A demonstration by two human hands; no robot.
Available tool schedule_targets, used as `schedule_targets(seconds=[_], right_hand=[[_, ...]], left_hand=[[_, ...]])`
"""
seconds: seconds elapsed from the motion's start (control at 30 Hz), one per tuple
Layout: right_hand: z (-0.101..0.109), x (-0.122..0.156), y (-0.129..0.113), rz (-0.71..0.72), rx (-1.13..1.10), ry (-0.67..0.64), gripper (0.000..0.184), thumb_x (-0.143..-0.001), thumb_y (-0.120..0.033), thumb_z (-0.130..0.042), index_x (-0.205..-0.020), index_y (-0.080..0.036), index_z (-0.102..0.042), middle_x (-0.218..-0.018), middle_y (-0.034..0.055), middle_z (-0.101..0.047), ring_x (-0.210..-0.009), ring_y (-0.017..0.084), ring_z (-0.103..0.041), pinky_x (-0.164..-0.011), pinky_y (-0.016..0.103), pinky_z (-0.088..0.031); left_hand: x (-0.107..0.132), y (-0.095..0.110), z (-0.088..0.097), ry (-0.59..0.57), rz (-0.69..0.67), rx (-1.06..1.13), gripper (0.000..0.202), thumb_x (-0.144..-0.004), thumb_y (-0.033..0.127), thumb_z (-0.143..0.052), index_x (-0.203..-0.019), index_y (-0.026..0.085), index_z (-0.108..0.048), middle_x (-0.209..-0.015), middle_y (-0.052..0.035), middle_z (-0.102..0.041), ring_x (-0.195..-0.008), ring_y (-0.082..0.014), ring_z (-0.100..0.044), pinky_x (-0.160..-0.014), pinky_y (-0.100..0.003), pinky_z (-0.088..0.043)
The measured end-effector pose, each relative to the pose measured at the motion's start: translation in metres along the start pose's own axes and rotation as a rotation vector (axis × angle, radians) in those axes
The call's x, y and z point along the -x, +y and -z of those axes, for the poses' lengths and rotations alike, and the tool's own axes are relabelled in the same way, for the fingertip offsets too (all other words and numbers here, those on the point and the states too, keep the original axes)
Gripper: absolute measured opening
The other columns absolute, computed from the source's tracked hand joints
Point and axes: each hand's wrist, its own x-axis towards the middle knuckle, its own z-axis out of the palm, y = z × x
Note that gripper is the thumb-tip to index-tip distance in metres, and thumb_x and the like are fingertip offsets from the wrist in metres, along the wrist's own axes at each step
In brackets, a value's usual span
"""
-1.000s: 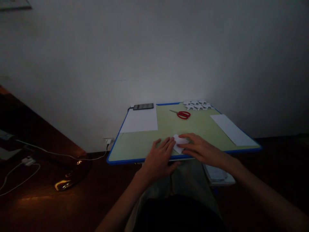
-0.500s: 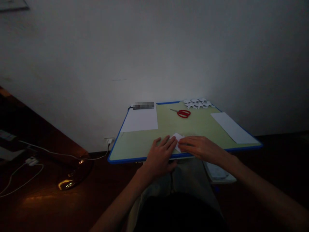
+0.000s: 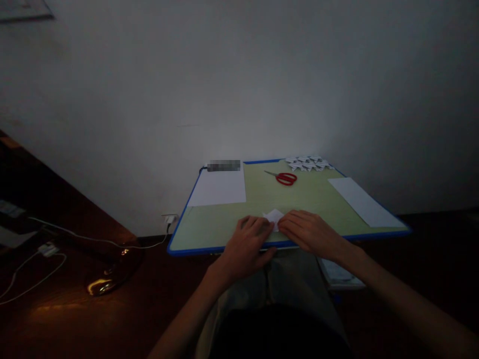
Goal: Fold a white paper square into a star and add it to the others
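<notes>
A small piece of folded white paper (image 3: 275, 216) lies near the front edge of the green board, its pointed top showing between my hands. My left hand (image 3: 249, 244) rests at its left side with bent fingers, the fingertips holding the paper down and the thumb lying apart near the board's edge. From the right, my right hand (image 3: 309, 229) has its fingers pressed together on the paper's right side. Both hands cover the lower part of the paper, so its folds there are hidden. Beyond them lie scissors (image 3: 285, 179) with red handles, the blades pointing left.
The green board (image 3: 209, 224) has a blue rim and stands by a wall. A white sheet (image 3: 219, 189) lies at its left beneath a dark blurred item (image 3: 223, 165). Several folded paper pieces (image 3: 309, 163) sit at back right; a white strip (image 3: 364, 203) lies at right. A cable (image 3: 108, 242) hangs left.
The fingers of my left hand have drawn in and bent more. My right hand's fingers have closed together on the paper. The view has shifted slightly.
</notes>
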Motion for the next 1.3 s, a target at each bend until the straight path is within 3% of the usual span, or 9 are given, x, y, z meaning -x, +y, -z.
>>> schedule_targets(seconds=[0.17, 0.3, 0.5, 0.7, 0.9, 1.07, 1.3], right_hand=[[-0.001, 0.006, 0.002, 0.105, 0.021, 0.021, 0.024, -0.101, -0.012, -0.064, -0.123, -0.017, -0.072, -0.115, 0.0108, -0.08, -0.101, 0.028, -0.075, -0.088, 0.044, -0.064], [-0.002, 0.009, 0.001, 0.126, 0.047, 0.016, 0.02, -0.102, -0.012, -0.063, -0.119, -0.017, -0.072, -0.116, 0.0117, -0.081, -0.106, 0.029, -0.075, -0.089, 0.045, -0.064], [-0.003, 0.002, -0.002, 0.042, -0.006, -0.023, 0.017, -0.105, -0.015, -0.057, -0.109, -0.015, -0.073, -0.108, 0.0125, -0.081, -0.096, 0.029, -0.075, -0.081, 0.043, -0.061], [-0.007, -0.005, -0.002, -0.046, -0.044, -0.023, 0.023, -0.108, -0.02, -0.052, -0.102, -0.015, -0.073, -0.098, 0.012, -0.079, -0.09, 0.027, -0.071, -0.083, 0.043, -0.058], [-0.009, -0.015, 0.0, -0.146, -0.123, -0.038, 0.021, -0.108, -0.02, -0.053, -0.099, -0.015, -0.071, -0.096, 0.012, -0.074, -0.089, 0.028, -0.067, -0.083, 0.043, -0.056], [-0.01, -0.019, 0.004, -0.185, -0.202, -0.057, 0.015, -0.106, -0.017, -0.058, -0.098, -0.017, -0.07, -0.097, 0.0104, -0.073, -0.091, 0.026, -0.068, -0.087, 0.042, -0.056], [-0.01, -0.014, 0.007, -0.264, -0.318, -0.033, 0.015, -0.106, -0.016, -0.059, -0.101, -0.019, -0.073, -0.095, 0.0071, -0.074, -0.093, 0.024, -0.07, -0.086, 0.037, -0.057]], left_hand=[[0.004, -0.003, 0.002, 0.047, -0.063, 0.087, 0.042, -0.101, 0.032, -0.067, -0.14, 0.019, -0.062, -0.139, -0.0138, -0.07, -0.13, -0.0308, -0.064, -0.119, -0.054, -0.047], [0.01, -0.006, 0.003, 0.028, -0.097, 0.075, 0.039, -0.104, 0.031, -0.063, -0.142, 0.019, -0.061, -0.147, -0.0135, -0.068, -0.14, -0.0295, -0.061, -0.125, -0.055, -0.041], [0.01, -0.005, 0.007, -0.029, -0.099, 0.026, 0.048, -0.102, 0.031, -0.065, -0.147, 0.018, -0.057, -0.153, -0.0148, -0.064, -0.144, -0.0318, -0.058, -0.123, -0.057, -0.043], [0.011, -0.005, 0.005, 0.008, -0.084, 0.059, 0.061, -0.098, 0.032, -0.069, -0.154, 0.015, -0.049, -0.153, -0.0164, -0.064, -0.143, -0.0319, -0.059, -0.124, -0.056, -0.042], [0.011, -0.004, 0.0, 0.013, -0.073, 0.043, 0.056, -0.097, 0.035, -0.071, -0.147, 0.014, -0.056, -0.148, -0.0171, -0.067, -0.139, -0.0346, -0.061, -0.121, -0.057, -0.043], [0.01, -0.005, 0.001, 0.048, -0.038, 0.111, 0.052, -0.099, 0.034, -0.069, -0.145, 0.018, -0.055, -0.146, -0.015, -0.069, -0.138, -0.0306, -0.062, -0.123, -0.053, -0.04], [0.007, -0.003, 0.001, 0.029, -0.061, 0.072, 0.066, -0.101, 0.031, -0.068, -0.161, 0.028, -0.041, -0.151, -0.0119, -0.066, -0.138, -0.0304, -0.062, -0.119, -0.057, -0.043]])
